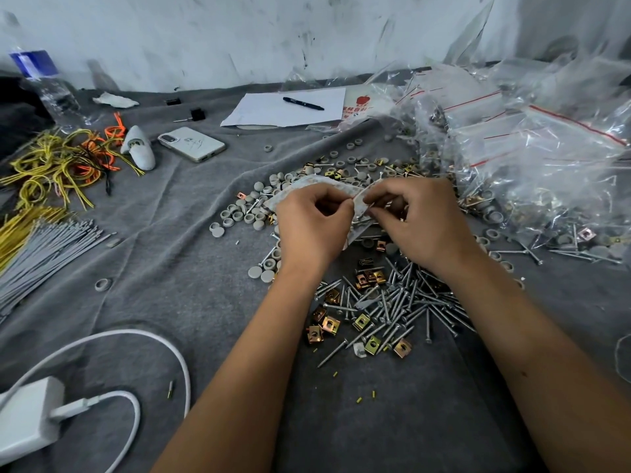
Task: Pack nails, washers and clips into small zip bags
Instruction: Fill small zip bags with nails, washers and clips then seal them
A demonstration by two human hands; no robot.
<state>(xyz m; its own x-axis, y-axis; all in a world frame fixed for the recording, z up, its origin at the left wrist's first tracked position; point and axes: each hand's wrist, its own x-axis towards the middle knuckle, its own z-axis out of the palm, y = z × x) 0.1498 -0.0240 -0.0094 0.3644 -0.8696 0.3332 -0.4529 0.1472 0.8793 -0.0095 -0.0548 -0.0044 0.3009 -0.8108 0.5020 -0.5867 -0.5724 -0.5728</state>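
Worktop (177, 268), grey cloth over it, carried everything. Upper right of frame: big heap of zip bags (532, 158), many w/ hardware inside, so plenty looked packed already. Center-bottom: loose nails (406, 302) & brass clips (327, 324) left to bag; grey washers (246, 213) scattered center-left. Mid-frame, both hands were together on one small bag (304, 189): left hand (312, 227) pinched its edge, right hand (420, 220) pinched the mouth beside it, w/ a nail or two at the opening. Judged roughly mid-task; couldn't tell bag's full contents.
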